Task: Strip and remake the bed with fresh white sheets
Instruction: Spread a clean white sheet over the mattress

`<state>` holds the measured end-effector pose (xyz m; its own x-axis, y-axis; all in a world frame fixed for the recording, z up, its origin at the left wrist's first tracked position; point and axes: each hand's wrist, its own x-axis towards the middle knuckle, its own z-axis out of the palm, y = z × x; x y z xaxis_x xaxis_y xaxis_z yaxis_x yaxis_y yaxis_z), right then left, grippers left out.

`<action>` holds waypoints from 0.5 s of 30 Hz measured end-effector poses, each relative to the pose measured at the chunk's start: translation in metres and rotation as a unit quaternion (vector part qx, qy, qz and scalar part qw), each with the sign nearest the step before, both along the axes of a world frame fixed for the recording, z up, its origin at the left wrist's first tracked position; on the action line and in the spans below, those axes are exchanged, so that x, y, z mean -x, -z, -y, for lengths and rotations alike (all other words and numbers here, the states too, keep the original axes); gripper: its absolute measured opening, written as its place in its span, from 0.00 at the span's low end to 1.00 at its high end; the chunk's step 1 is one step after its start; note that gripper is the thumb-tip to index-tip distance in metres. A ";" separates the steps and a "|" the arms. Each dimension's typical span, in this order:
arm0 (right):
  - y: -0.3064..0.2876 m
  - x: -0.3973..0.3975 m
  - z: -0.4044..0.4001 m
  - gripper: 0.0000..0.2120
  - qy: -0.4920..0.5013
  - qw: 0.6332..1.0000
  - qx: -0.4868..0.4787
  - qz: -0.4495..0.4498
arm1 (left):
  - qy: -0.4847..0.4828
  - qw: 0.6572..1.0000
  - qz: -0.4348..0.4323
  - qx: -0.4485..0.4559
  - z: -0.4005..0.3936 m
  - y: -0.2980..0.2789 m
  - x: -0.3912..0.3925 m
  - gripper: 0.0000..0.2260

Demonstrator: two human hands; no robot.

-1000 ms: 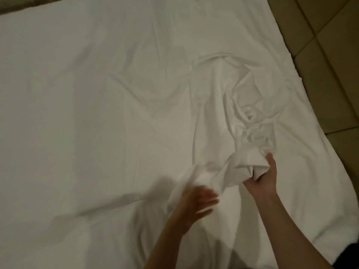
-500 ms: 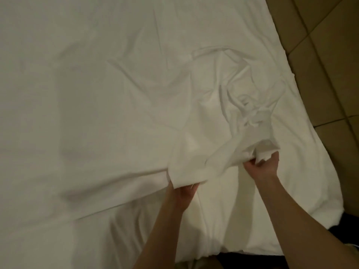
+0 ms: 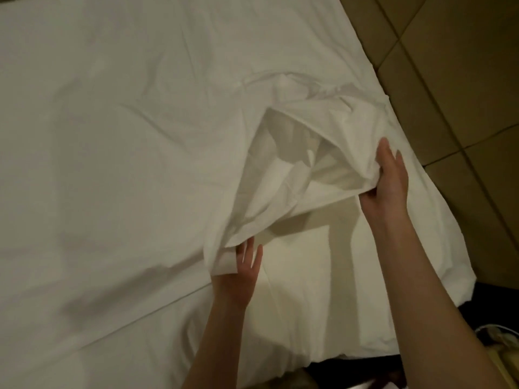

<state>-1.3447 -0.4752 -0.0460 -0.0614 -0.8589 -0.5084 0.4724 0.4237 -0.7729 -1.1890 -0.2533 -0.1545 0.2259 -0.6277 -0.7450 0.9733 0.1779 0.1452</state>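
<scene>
Hands hold one gathered edge of the sheet (image 3: 306,153) apart, so that it gapes like a pocket above the bed (image 3: 84,164). Our left hand (image 3: 241,273) pinches the nearer end of that edge, thumb under the fabric and fingers fairly straight over it. Our right hand (image 3: 389,178) grips the farther end near the bed's right side, thumb curled round the fold, fingers lying along it. We judge this spread grip is meant to find the hem or a corner before laying it flat. The rest of the sheet lies rumpled across the bed; the tiled floor (image 3: 449,80) shows beyond. Tucking is not yet done.
</scene>
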 end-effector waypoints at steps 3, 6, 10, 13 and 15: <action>0.043 0.030 -0.022 0.04 0.122 0.985 -0.089 -0.084 | -0.057 0.998 -0.040 -0.004 0.000 -0.015 0.007 0.22; 0.091 0.059 -0.051 0.03 0.144 0.958 -0.224 -0.109 | -0.075 0.995 0.000 -0.062 -0.004 -0.013 0.024 0.23; 0.112 0.073 -0.049 0.13 0.014 0.970 -0.204 -0.129 | 0.000 0.999 0.029 -0.013 -0.001 -0.010 0.029 0.27; 0.111 0.075 -0.029 0.12 -0.009 0.974 -0.173 -0.145 | 0.010 0.995 0.087 -0.046 0.001 -0.018 0.032 0.11; 0.104 0.076 -0.011 0.09 0.000 0.981 -0.156 -0.118 | 0.016 0.989 0.120 -0.080 -0.004 -0.014 0.029 0.09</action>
